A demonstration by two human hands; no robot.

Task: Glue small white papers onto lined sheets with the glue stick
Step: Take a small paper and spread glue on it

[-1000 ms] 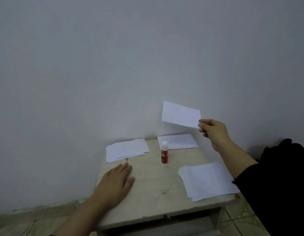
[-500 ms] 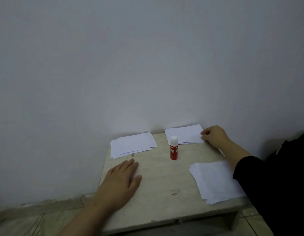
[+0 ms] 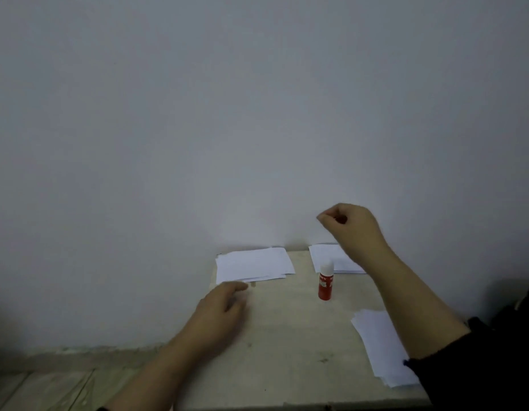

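Note:
A red glue stick (image 3: 326,282) with a white cap stands upright near the middle back of the small table (image 3: 287,351). One stack of white papers (image 3: 254,264) lies at the back left. A second stack (image 3: 327,256) at the back right is partly hidden by my right forearm. A third stack of faintly lined sheets (image 3: 379,342) lies at the front right, its edge under my sleeve. My left hand (image 3: 221,310) rests on the table just in front of the back-left stack, fingers relaxed. My right hand (image 3: 352,229) hangs above the back-right stack with its fingers curled, holding nothing.
The table stands against a plain grey wall (image 3: 257,114). Floor tiles (image 3: 50,387) show at the lower left. A dark object (image 3: 524,307) sits at the right edge, beside my black sleeve (image 3: 465,366).
My right hand laid the sheet it held on the back-right stack, then rose empty. My left hand slid toward the back-left stack.

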